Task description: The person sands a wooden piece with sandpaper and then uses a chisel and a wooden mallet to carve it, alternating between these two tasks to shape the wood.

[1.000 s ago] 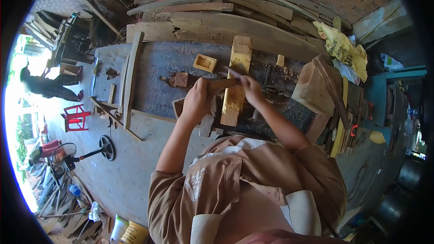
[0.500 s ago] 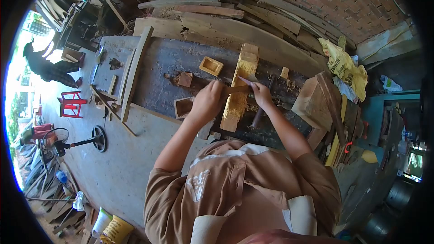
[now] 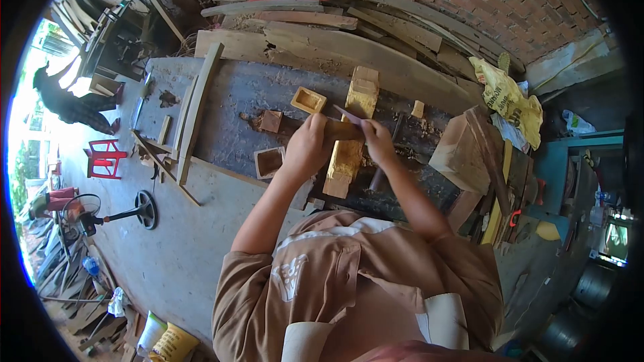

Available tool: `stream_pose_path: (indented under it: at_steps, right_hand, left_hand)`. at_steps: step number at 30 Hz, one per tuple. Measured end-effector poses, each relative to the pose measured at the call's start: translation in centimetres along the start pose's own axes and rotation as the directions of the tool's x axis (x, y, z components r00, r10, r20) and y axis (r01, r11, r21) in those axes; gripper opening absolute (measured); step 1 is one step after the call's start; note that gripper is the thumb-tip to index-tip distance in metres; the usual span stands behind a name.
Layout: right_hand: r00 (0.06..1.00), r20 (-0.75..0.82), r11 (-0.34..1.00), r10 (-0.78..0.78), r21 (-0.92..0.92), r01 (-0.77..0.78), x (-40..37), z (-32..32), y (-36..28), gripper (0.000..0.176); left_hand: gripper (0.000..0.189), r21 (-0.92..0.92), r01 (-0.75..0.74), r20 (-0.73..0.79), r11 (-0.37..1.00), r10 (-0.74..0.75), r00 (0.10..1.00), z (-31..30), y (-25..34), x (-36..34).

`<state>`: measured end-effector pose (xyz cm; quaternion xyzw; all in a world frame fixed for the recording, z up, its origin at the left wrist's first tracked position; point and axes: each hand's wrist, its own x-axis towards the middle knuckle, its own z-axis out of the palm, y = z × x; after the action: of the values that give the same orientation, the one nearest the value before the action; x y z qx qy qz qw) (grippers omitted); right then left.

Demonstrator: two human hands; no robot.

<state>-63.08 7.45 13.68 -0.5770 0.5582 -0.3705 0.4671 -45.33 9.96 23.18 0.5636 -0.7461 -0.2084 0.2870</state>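
Note:
My left hand [image 3: 308, 144] is closed around one end of a small brown wooden piece [image 3: 343, 130]. At its other end my right hand [image 3: 378, 142] is closed on a thin, pale, pointed strip [image 3: 346, 114] like a blade; its grip end is hidden in the fingers. Both hands are above a long yellowish wood block [image 3: 347, 157] with a rough, chipped face. Left of the block lie a small hollowed wooden box [image 3: 308, 100] and a second hollowed box [image 3: 269, 163], close to my left forearm.
A dark workbench [image 3: 235, 114] carries wood chips, a long plank [image 3: 200, 114] and a large wood block [image 3: 459, 151]. Boards [image 3: 322, 43] are stacked by the brick wall. A red stool [image 3: 106, 159] and a fan [image 3: 84, 221] stand left; another person [image 3: 74, 97] bends farther off.
Both hands have shifted slightly left. The pale strip has moved left and up across the brown piece, with more of it extending beyond my right fingers. The camera view has shifted a little.

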Motion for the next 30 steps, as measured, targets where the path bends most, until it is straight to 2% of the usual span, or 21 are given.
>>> stream_pose_path:
  at_steps: [1,4,6,8,9,10,12,13,14,16,17,18,20,22,24,25,27,28,30]
  right_hand:
    - [0.996,0.007,0.989,-0.086,0.125,0.084,-0.9,0.2,-2.6,0.036]
    - [0.996,0.006,0.98,-0.084,0.18,0.081,-1.8,0.7,-2.4,0.033]
    - [0.997,-0.049,0.99,-0.055,0.127,0.06,-0.1,1.0,2.1,0.033]
    - [0.996,-0.037,0.994,0.086,-0.059,-0.088,1.5,0.3,5.9,0.034]
    - [0.985,0.02,0.973,0.17,-0.16,-0.165,1.5,0.0,3.1,0.035]
    - [0.985,0.021,0.973,0.171,-0.16,-0.166,1.0,0.2,0.3,0.035]
    - [0.996,0.042,0.992,-0.083,0.102,0.079,-0.9,1.0,-4.2,0.036]
    - [0.984,0.054,0.971,-0.167,0.183,0.155,-1.8,1.0,-5.0,0.037]
    - [0.986,0.057,0.972,-0.159,0.185,0.146,-2.6,1.2,-4.4,0.037]
    - [0.993,-0.108,0.988,-0.053,0.141,0.068,-3.0,2.0,-2.0,0.038]
    - [0.995,-0.098,0.997,0.005,0.083,0.003,-2.4,1.7,-0.2,0.039]
    - [0.986,-0.165,1.0,-0.016,0.002,0.017,-1.4,1.5,2.7,0.041]
    - [0.992,-0.105,0.992,0.074,-0.092,-0.084,0.5,0.2,7.1,0.043]
    - [0.991,-0.068,0.984,0.114,-0.131,-0.123,0.1,0.7,2.7,0.039]
    - [0.996,0.018,0.995,-0.09,0.053,0.089,-1.6,1.3,-3.1,0.037]
    - [0.996,0.02,0.995,-0.084,0.048,0.083,-2.3,1.4,-3.4,0.037]
    - [0.976,-0.087,0.969,-0.197,0.133,0.208,-3.2,1.8,-3.6,0.037]
    - [0.976,-0.091,0.968,-0.197,0.138,0.209,-2.9,1.9,-2.1,0.037]
    - [0.982,-0.171,0.997,-0.078,0.003,0.08,-1.4,1.7,3.6,0.037]
  left_hand:
    - [0.022,-0.011,-0.014,0.007,1.0,0.014,1.0,-0.1,0.0,0.2]
    - [0.023,-0.033,-0.05,0.026,0.998,0.051,0.998,-0.1,-0.4,0.1]
    - [0.023,-0.05,-0.026,-0.001,0.998,0.026,1.0,-0.1,-0.7,-0.2]
    - [0.025,-0.025,0.007,0.036,1.0,-0.006,0.999,-0.1,-0.1,-0.7]
    - [0.027,-0.001,0.038,0.074,0.999,-0.038,0.997,-0.2,0.2,-0.8]
    - [0.027,-0.002,0.039,0.074,0.999,-0.039,0.996,-0.3,0.3,-0.8]
    - [0.027,0.014,0.043,0.067,0.999,-0.044,0.997,-0.2,0.6,-0.8]
    - [0.027,-0.017,0.001,0.033,1.0,0.0,0.999,0.1,0.0,-1.0]
    - [0.027,-0.018,0.007,0.039,1.0,-0.006,0.999,0.3,0.0,-1.4]
    - [0.021,-0.022,-0.032,-0.005,0.999,0.032,0.999,0.0,0.0,-1.6]
    - [0.021,-0.018,-0.034,-0.009,0.999,0.034,0.999,-0.1,-0.2,-1.7]
    - [0.02,-0.033,-0.006,0.0,0.999,0.006,1.0,-0.1,-0.5,-2.1]
    - [0.02,-0.051,0.024,0.015,0.998,-0.023,1.0,0.0,-0.5,-2.6]
    - [0.018,-0.033,-0.014,-0.004,0.999,0.014,1.0,0.3,0.2,-2.3]
    - [0.018,-0.043,-0.025,-0.026,0.999,0.024,0.999,0.5,0.5,-1.9]
    - [0.017,-0.046,-0.032,-0.048,0.998,0.03,0.998,0.6,0.5,-1.9]
    - [0.02,-0.037,-0.022,-0.019,0.999,0.022,1.0,0.8,0.1,-2.4]
    - [0.024,-0.024,-0.015,0.007,1.0,0.015,1.0,0.8,-0.1,-2.6]
    - [0.023,-0.051,0.017,0.021,0.999,-0.016,1.0,0.3,0.1,-3.7]
